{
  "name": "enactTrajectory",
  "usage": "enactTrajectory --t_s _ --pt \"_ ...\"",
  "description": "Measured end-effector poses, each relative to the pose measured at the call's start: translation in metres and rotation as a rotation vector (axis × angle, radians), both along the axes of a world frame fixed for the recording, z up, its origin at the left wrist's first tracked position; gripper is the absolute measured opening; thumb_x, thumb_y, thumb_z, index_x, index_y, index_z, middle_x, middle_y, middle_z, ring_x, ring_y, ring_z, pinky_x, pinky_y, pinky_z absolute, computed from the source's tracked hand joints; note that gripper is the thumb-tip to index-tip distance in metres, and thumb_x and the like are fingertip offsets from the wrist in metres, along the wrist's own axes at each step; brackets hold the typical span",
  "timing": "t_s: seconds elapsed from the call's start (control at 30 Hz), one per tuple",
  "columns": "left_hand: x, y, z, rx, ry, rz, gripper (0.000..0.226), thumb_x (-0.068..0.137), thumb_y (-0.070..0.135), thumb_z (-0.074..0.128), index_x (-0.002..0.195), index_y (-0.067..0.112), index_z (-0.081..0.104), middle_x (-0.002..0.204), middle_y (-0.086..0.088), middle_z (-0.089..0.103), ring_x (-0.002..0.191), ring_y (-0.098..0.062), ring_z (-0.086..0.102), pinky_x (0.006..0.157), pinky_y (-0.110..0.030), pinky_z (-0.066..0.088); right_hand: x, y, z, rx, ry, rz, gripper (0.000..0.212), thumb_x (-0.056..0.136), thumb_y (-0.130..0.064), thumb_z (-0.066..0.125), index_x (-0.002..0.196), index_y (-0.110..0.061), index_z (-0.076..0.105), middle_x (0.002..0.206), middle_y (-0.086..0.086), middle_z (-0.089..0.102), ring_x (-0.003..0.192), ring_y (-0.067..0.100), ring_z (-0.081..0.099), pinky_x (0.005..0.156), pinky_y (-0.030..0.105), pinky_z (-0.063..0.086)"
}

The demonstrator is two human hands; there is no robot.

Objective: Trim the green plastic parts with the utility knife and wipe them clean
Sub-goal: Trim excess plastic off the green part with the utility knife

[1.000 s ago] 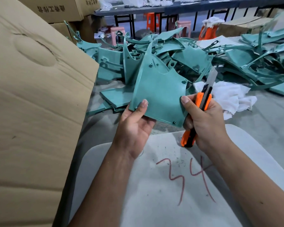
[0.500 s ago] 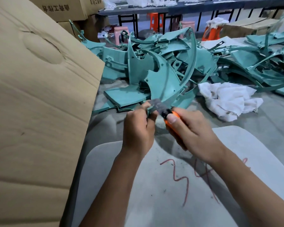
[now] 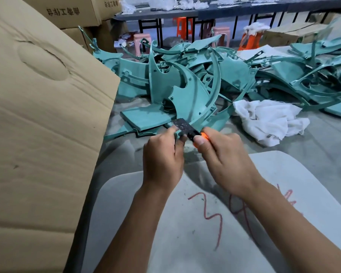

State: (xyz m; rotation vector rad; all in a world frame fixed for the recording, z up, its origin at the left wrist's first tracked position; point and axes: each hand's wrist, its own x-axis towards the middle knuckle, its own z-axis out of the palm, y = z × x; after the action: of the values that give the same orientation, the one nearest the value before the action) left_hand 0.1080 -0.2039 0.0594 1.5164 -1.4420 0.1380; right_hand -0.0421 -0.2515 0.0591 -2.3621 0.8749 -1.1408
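Green part (image 3: pixel 187 99) pinched at its lower tip by left hand (image 3: pixel 161 156); right hand (image 3: pixel 224 156) grips knife (image 3: pixel 193 133) (blade touching it).

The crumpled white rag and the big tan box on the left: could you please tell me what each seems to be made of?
The crumpled white rag looks like soft woven cotton cloth, matte, judging by its limp folds and frayed edges. The big tan box looks like corrugated cardboard, dull and uncoated, with creases and a round dent pressed into its face.
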Motion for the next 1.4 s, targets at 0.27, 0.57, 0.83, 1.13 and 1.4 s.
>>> enactTrajectory --t_s 0.27,0.57,0.83,1.13,1.4 --pt "0.007 -0.001 0.001 -0.062 0.032 0.047 0.026 0.094 0.013 0.071 0.112 -0.007 0.071 0.055 -0.017 0.06 0.065 -0.021 0.046 0.052 -0.009 0.03 -0.018 -0.025 0.001 0.05 -0.02 -0.343 0.044 0.11 -0.04 0.038 0.076 -0.014 0.049 0.064 0.002 0.057 0.059 0.021 0.054 0.054 0.036 0.04" --pt "0.008 -0.002 -0.001 -0.007 0.02 0.045 0.025 0.097 0.019 0.066 0.112 0.0 0.072 0.053 0.012 0.04 0.043 -0.009 0.038 0.049 -0.017 0.028 0.001 -0.015 -0.005 -0.017 0.004 -0.203 0.045 0.111 -0.042 0.036 0.077 -0.015 0.046 0.057 -0.003 0.048 0.048 0.016 0.043 0.046 0.033 0.032" --pt "0.007 -0.002 -0.001 -0.028 0.02 0.013 0.027 0.094 0.018 0.069 0.113 -0.001 0.072 0.049 0.009 0.041 0.046 -0.009 0.027 0.052 -0.021 0.024 -0.004 -0.013 -0.002 -0.083 -0.033 -0.062 0.038 0.111 -0.037 0.039 0.078 -0.02 0.044 0.058 -0.012 0.044 0.048 0.013 0.044 0.045 0.018 0.03" --pt "0.025 0.002 0.002 0.05 0.096 -0.16 0.029 0.09 0.024 0.069 0.111 0.005 0.073 0.045 0.02 0.046 0.045 0.009 0.045 0.049 -0.007 0.027 -0.041 -0.063 -0.006 0.059 0.074 -0.522 0.045 0.111 -0.043 0.035 0.076 -0.017 0.047 0.062 0.0 0.052 0.053 0.021 0.048 0.049 0.035 0.028" --pt "0.04 0.004 0.006 0.184 0.17 -0.22 0.035 0.089 0.034 0.063 0.11 0.008 0.073 0.084 0.001 0.075 0.079 -0.012 0.07 0.07 -0.031 0.056 -0.031 -0.036 -0.002 -0.049 -0.102 -0.134 0.043 0.11 -0.037 0.038 0.078 -0.01 0.05 0.059 -0.001 0.05 0.05 0.017 0.044 0.047 0.026 0.032"
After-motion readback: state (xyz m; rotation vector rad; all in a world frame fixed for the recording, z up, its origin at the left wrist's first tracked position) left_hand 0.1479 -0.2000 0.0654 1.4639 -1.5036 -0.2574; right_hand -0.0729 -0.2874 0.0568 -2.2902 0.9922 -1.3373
